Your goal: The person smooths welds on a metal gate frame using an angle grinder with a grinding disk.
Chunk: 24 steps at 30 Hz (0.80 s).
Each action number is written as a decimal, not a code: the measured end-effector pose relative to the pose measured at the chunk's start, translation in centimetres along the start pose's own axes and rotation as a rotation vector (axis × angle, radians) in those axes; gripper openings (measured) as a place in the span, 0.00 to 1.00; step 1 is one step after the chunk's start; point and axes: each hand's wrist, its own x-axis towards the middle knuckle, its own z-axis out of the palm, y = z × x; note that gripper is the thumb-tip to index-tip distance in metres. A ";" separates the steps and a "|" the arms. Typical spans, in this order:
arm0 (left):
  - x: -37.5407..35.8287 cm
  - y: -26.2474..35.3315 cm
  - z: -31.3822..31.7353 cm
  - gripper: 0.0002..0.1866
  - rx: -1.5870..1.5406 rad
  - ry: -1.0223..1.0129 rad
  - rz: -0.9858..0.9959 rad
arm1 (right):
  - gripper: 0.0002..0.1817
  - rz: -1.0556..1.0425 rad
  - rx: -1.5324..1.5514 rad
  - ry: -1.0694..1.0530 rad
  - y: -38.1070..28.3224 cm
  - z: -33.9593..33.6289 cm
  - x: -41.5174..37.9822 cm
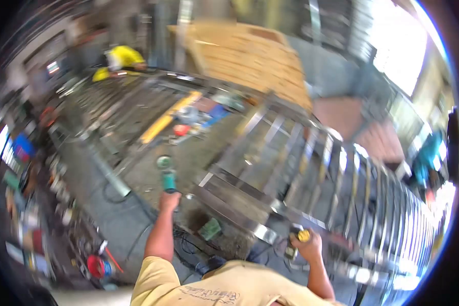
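Observation:
My left hand (169, 200) is closed around the rear of a green angle grinder (168, 178), whose round head points away from me over the worktable. Closed too is my right hand (309, 247), around a small yellow-and-black object (303, 235); blur hides its kind. That hand is by the near side of a long metal frame (260, 232) with many parallel bars, which stretches off to the right. A dark green piece (209, 229) lies between my hands, close to the frame's left end.
Long yellow bar (171, 117), red round item (180, 130) and blue piece (215, 115) lie on the table beyond the grinder. A square metal tube (109, 176) juts out at left. Cables (137, 237) trail near my left arm. A person in yellow (125, 57) bends at the far side.

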 end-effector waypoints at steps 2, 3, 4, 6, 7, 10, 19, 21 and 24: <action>2.1 0.3 0.8 0.30 0.146 -0.090 -0.002 | 0.30 0.014 0.066 0.021 -0.8 -0.1 -1.0; 2.6 -0.2 1.4 0.31 0.176 -0.089 0.020 | 0.30 0.100 -0.011 -0.020 -1.1 -0.5 -1.5; 3.4 -0.8 2.3 0.31 0.193 -0.072 0.042 | 0.29 0.097 -0.051 -0.010 -1.4 -0.4 -1.7; 3.9 -2.0 4.5 0.32 0.293 0.023 0.098 | 0.30 0.142 -0.084 0.019 -1.4 0.1 -1.9; 4.3 -2.7 4.9 0.32 0.326 0.086 0.126 | 0.30 0.165 -0.083 0.026 -1.4 0.3 -1.9; 6.4 -5.1 4.9 0.36 0.348 0.020 0.224 | 0.33 0.274 0.007 -0.042 -3.1 0.5 -2.3; -0.7 -7.0 3.2 0.39 0.077 0.123 0.395 | 0.36 0.047 0.000 -0.256 -6.3 2.8 -0.6; -0.5 -7.1 4.2 0.37 -0.001 0.092 0.395 | 0.33 -0.011 -0.008 -0.274 -7.2 2.9 -0.5; -5.4 -4.4 4.1 0.35 -0.056 0.007 0.520 | 0.30 -0.030 -0.026 -0.291 -7.3 3.1 -0.5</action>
